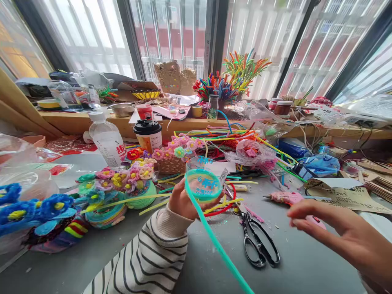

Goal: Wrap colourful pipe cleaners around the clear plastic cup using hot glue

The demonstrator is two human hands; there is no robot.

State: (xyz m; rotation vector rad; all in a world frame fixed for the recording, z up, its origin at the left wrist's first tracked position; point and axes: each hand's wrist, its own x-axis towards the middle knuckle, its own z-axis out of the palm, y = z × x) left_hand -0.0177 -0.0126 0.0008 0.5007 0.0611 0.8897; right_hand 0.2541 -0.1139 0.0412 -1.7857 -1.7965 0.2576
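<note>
A clear plastic cup (202,164) with blue print is gripped in my left hand (180,201), fingers wrapped round its side and base. Teal and yellow bands circle the lower part of the cup. From it a long teal pipe cleaner (214,239) trails down toward the front edge of the view. My right hand (339,230) hovers at the right with fingers stretched out and nothing in them. Just beyond its fingertips lies a pink hot glue gun (283,197). Between the two hands, black-handled scissors (260,241) rest on the grey table.
Pipe-cleaner flowers in wrapped pots (141,192) crowd the left, near a water bottle (107,141) and a lidded paper cup (148,134). Loose pipe cleaners (214,136) pile up behind my left hand. Brown-printed paper (346,194) lies at the right. A cluttered wooden ledge (180,128) runs below the windows.
</note>
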